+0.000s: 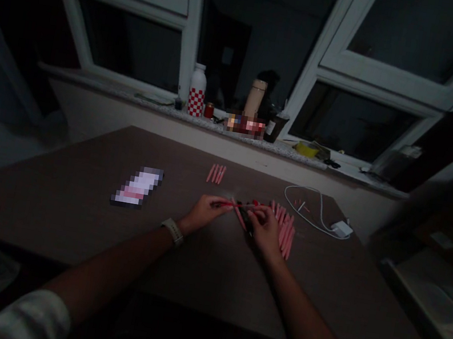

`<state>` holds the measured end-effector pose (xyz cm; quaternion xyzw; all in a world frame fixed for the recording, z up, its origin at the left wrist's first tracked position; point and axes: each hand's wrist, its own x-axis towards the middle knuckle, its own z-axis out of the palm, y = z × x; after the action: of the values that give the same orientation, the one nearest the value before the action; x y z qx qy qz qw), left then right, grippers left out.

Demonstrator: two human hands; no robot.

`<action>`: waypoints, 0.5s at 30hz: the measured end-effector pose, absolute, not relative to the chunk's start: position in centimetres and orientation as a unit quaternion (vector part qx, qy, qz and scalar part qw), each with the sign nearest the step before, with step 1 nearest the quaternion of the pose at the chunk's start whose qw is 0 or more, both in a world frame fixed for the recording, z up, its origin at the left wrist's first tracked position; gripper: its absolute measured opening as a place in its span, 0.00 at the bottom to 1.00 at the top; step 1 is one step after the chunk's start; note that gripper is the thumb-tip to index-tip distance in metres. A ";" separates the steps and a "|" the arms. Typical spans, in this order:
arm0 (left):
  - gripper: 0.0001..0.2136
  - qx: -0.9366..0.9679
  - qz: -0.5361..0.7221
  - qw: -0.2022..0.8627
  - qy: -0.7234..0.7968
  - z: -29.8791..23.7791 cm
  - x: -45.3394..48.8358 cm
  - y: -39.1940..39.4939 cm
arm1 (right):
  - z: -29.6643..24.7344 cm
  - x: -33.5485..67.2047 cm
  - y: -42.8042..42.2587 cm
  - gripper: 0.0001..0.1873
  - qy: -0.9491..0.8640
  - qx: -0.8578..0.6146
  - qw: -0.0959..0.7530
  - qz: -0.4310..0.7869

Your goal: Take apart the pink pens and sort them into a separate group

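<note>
Closest in view, a slender pink plastic stick (227, 204) is pinched in the closed grip of the left hand (204, 215). A dark piece (245, 216) is held closed under the right hand (264, 232). Loose pink sticks (286, 233) are laid just beside it on the brown tabletop (69, 224); farther off, a white charger (342, 229) is seen, and a red-checked white bottle (197, 90) stands on the stone windowsill (143, 99).
</note>
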<state>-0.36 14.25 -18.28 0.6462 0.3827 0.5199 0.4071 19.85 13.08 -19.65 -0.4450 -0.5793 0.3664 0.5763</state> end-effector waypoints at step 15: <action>0.11 0.656 0.533 0.362 0.393 -18.0 -1.0 14.4 | -20.1 21.0 13.4 0.12 -0.617 -0.474 0.560 0.285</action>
<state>-0.99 14.44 -18.02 0.6561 0.3931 0.5327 0.3622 21.02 13.40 -20.10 -0.4737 -0.6174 0.2852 0.5596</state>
